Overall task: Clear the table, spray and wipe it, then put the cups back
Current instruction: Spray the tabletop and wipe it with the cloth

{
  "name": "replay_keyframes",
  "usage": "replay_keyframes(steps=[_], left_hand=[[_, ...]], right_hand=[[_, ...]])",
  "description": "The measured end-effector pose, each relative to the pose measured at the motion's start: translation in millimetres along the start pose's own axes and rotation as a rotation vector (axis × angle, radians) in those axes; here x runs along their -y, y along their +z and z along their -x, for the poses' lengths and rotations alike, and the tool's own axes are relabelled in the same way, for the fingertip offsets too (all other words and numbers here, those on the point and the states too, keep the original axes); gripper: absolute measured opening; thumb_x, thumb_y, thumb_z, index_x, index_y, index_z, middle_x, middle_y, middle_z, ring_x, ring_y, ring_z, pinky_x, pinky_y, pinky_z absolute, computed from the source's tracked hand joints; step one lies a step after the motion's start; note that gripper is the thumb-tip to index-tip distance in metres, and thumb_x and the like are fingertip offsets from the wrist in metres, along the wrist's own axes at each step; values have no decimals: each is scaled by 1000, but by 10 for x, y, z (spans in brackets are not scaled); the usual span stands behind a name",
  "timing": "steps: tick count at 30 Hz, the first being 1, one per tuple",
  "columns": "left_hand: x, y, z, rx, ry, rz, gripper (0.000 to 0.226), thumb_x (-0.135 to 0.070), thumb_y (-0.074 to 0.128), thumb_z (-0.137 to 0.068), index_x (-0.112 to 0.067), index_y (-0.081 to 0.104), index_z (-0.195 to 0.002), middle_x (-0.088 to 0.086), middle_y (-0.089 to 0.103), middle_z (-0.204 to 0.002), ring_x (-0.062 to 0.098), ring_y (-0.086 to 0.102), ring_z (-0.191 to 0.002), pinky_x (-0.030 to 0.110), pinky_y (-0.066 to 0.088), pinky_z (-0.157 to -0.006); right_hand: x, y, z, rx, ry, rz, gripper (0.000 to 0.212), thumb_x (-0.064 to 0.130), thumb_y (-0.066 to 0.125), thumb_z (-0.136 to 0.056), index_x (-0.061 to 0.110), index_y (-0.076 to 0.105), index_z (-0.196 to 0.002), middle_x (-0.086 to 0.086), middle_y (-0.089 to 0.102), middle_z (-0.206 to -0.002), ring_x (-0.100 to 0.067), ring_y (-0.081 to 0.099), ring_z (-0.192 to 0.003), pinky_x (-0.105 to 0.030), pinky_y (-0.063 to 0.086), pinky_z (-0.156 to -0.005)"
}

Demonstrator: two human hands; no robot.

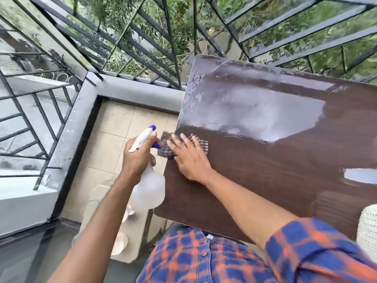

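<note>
The dark brown wooden table (265,164) fills the right half of the view; its far part shines wet. My right hand (190,158) lies flat, fingers spread, pressing a dark checked cloth (183,147) onto the table near its left edge. My left hand (138,158) grips the neck of a clear spray bottle (150,186) with a white head and blue nozzle, held just off the table's left edge. Two pale cups (120,243) sit low on a stool by my left forearm, partly hidden.
A grey balcony ledge (81,127) and black metal grille (142,48) close in the left and far sides. Beige floor tiles (118,123) show below. A white textured object (367,227) sits at the table's right near edge.
</note>
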State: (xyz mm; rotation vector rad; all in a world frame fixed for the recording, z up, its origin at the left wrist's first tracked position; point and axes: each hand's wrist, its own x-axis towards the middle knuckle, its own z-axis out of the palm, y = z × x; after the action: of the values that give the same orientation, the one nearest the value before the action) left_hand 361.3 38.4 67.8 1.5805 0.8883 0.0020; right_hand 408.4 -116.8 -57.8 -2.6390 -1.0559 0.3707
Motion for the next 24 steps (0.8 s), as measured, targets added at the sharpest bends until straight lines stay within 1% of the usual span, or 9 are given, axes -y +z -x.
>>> replay_keyframes(steps=[3,5,8,11,15,17,21,23,24], left_hand=[[2,-76,-93,30,-6,14,29,-30,62,-99,-4,72,-96,16,74,-88,25,45,-45,24,40,-44],[10,-110,-126,41,-18,16,27,-30,62,-99,-5,72,-99,16,74,-88,23,44,-42,25,40,-44],[2,-142,-169,54,-39,22,26,-32,62,-99,-9,73,-106,14,75,-88,21,43,-41,24,40,-46],[-25,-143,-176,52,-61,14,24,-34,62,-98,-14,73,-100,5,76,-86,22,43,-41,22,39,-46],[-50,-117,-187,40,-66,9,23,-36,63,-98,-15,72,-97,2,75,-86,22,44,-42,20,41,-47],[-56,-84,-215,56,-59,1,23,-36,63,-98,-15,72,-94,8,76,-89,23,44,-42,22,40,-48],[-72,35,-244,110,-62,2,28,-36,62,-98,-10,73,-100,11,75,-91,23,42,-40,25,39,-49],[-94,111,-243,135,-65,-23,29,-37,62,-98,-10,73,-100,10,76,-91,23,42,-40,24,38,-49],[-106,154,-239,150,-64,-37,29,-37,62,-98,-11,73,-100,9,75,-90,23,43,-41,23,38,-49]], right_hand=[[-29,103,213,55,-208,19,57,36,49,-100,25,36,-155,1,33,-163,-25,33,-148,-52,22,-121],[-233,82,204,93,-268,25,56,37,47,-102,27,35,-155,1,33,-163,-25,33,-148,-50,21,-122],[-538,-95,-87,41,-108,37,60,35,49,-101,27,32,-157,2,29,-164,-25,30,-150,-49,18,-122],[-737,-322,-531,-3,115,7,61,33,48,-102,26,26,-159,2,24,-166,-25,23,-152,-50,14,-124],[-618,-330,-724,22,199,-28,60,37,41,-105,26,20,-160,5,15,-168,-21,11,-155,-50,6,-125],[-448,-258,-521,22,122,-17,61,40,43,-104,26,23,-160,4,18,-168,-21,14,-155,-52,9,-125],[-380,-58,206,71,-197,42,57,39,45,-103,24,32,-156,2,30,-164,-23,31,-149,-49,21,-122],[-670,-83,528,63,-195,62,54,40,42,-105,24,33,-156,2,30,-164,-23,32,-149,-48,23,-121],[-887,-134,659,43,-138,70,55,40,41,-104,24,32,-156,1,31,-163,-24,33,-149,-49,23,-121]])
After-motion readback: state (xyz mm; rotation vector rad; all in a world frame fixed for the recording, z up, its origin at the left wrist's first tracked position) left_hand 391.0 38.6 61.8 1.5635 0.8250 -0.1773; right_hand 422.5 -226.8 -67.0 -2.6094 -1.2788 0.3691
